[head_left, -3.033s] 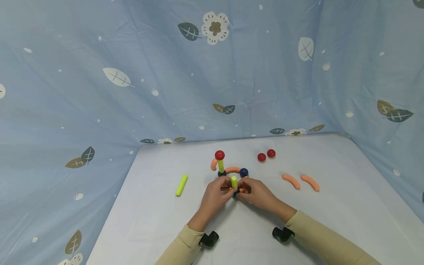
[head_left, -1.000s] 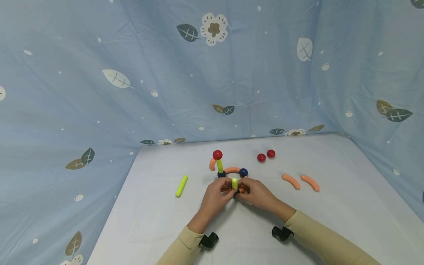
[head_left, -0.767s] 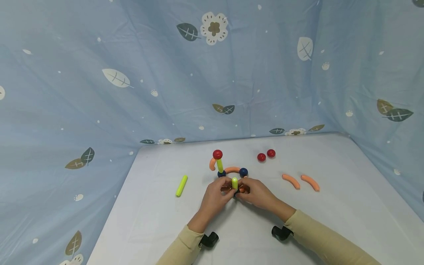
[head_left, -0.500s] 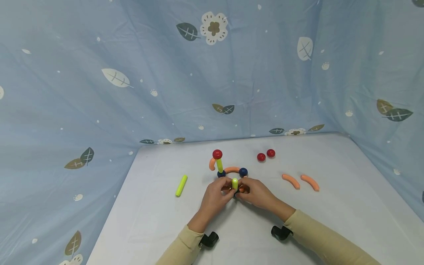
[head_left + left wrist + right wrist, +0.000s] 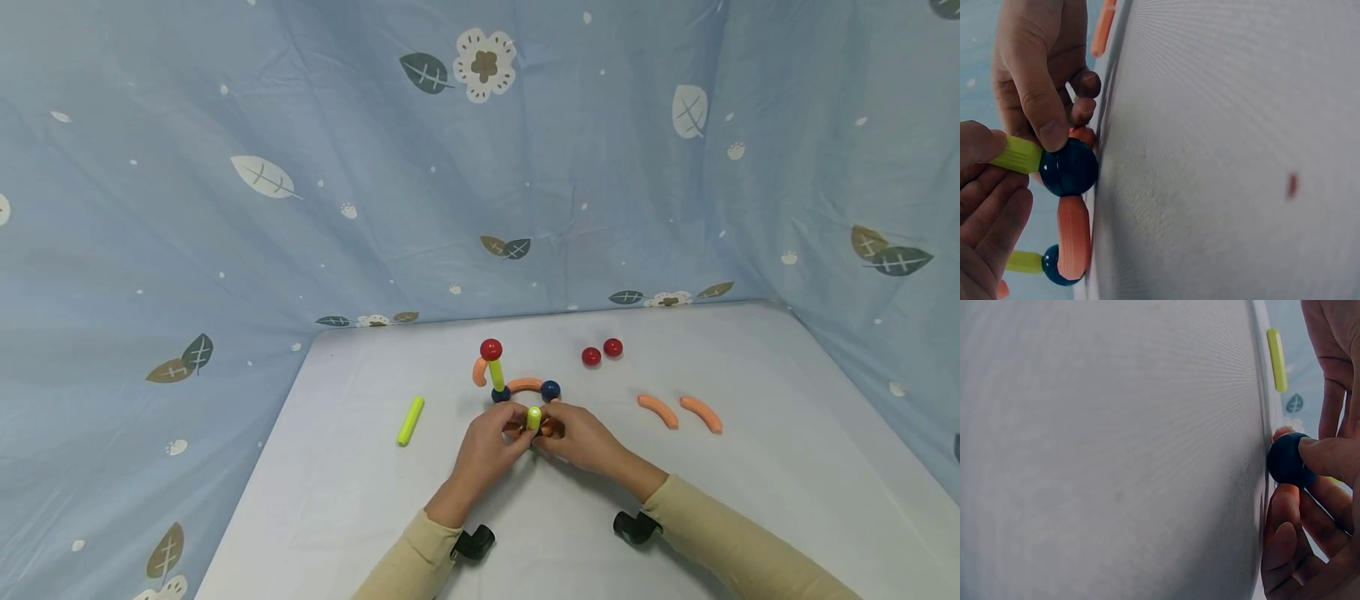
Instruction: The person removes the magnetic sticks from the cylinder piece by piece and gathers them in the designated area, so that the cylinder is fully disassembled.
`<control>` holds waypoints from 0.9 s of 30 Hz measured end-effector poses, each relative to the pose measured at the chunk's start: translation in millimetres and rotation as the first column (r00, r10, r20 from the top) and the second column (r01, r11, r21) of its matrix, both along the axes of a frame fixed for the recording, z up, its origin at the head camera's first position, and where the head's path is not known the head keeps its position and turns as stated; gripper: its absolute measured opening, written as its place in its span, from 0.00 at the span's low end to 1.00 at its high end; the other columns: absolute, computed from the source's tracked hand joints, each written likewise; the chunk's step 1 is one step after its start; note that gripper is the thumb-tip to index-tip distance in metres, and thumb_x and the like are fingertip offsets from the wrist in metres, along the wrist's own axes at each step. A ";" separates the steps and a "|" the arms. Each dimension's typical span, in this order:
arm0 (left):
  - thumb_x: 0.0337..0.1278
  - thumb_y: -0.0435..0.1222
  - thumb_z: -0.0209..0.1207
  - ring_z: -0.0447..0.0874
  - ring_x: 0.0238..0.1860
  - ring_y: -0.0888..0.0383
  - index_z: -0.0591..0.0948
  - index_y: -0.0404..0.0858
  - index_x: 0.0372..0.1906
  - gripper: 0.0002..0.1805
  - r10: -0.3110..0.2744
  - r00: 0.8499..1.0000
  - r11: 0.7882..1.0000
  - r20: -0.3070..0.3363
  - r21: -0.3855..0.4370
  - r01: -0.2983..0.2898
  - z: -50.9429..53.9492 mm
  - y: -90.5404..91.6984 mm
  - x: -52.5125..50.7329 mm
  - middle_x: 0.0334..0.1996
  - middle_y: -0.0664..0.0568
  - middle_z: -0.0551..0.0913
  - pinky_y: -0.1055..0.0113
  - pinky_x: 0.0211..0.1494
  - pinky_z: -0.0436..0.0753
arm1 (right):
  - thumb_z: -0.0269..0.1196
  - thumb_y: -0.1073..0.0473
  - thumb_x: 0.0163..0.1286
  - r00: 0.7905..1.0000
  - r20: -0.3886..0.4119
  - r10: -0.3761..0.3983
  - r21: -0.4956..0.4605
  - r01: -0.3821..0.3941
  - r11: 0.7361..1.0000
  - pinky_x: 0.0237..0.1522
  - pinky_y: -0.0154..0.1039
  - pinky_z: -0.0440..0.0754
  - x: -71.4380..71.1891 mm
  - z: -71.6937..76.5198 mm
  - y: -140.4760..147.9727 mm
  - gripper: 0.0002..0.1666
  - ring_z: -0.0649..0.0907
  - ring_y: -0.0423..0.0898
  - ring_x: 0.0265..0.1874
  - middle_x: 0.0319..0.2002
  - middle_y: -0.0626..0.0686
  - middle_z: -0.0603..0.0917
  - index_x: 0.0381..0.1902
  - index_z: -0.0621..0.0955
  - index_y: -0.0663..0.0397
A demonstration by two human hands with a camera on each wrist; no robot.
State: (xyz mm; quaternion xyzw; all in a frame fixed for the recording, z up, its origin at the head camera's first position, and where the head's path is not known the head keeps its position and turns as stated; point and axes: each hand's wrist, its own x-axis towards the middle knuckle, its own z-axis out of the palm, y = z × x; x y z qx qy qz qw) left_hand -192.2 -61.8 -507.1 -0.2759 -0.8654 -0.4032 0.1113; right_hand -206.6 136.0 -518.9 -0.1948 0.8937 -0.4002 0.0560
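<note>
A yellow-green stick [image 5: 533, 419] stands up from a dark blue ball [image 5: 1069, 167] near the table middle. The left hand [image 5: 491, 443] pinches this stick between thumb and fingers. My right hand [image 5: 583, 437] grips the blue ball, its thumb pressed on the top side in the left wrist view. An orange curved piece [image 5: 1074, 237] runs from that ball to another blue ball [image 5: 501, 394], which bears a yellow-green stick [image 5: 497, 375] topped by a red ball [image 5: 491, 350]. A further orange curved piece [image 5: 525, 384] links to a third blue ball [image 5: 551, 390]. Fingers partly hide the near joints.
A loose yellow-green stick [image 5: 410, 421] lies to the left. An orange curved piece [image 5: 480, 372] is behind the red-topped stick. Two red balls [image 5: 591, 357] lie at the back. To the right are two orange curved pieces [image 5: 658, 412]. A patterned blue curtain [image 5: 480, 167] surrounds the table.
The held stick has tipped slightly toward the head camera. The red-topped stick has shifted and leaned a little to the left. Both hands stay almost in place.
</note>
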 end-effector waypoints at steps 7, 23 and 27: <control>0.59 0.30 0.70 0.87 0.44 0.54 0.83 0.39 0.46 0.12 -0.001 1.000 1.000 0.018 0.004 0.001 0.1 -0.5 0.4 0.42 0.51 0.86 0.61 0.45 0.88 | 0.73 0.60 0.65 1.000 -0.003 -0.004 -0.007 0.004 1.000 0.26 0.34 0.78 0.3 0.0 -1.1 0.12 0.77 0.40 0.29 0.32 0.43 0.80 0.46 0.84 0.48; 0.59 0.30 0.70 0.88 0.43 0.56 0.82 0.39 0.46 0.12 -0.010 0.997 1.000 0.070 0.030 0.008 0.0 -0.4 -0.8 0.42 0.51 0.86 0.63 0.47 0.88 | 0.69 0.61 0.69 0.999 -0.034 0.012 -0.059 -0.014 0.998 0.29 0.35 0.80 -13.0 18.7 18.2 0.19 0.80 0.41 0.34 0.49 0.51 0.85 0.57 0.83 0.50; 0.59 0.30 0.70 0.88 0.43 0.56 0.82 0.39 0.46 0.13 -0.012 0.997 0.999 0.079 0.044 0.009 -1.3 -0.9 -1.7 0.41 0.51 0.86 0.63 0.46 0.88 | 0.66 0.58 0.72 0.996 -0.085 0.008 -0.055 -0.013 0.998 0.34 0.37 0.81 -31.9 39.4 14.9 0.21 0.82 0.43 0.40 0.54 0.53 0.84 0.62 0.81 0.51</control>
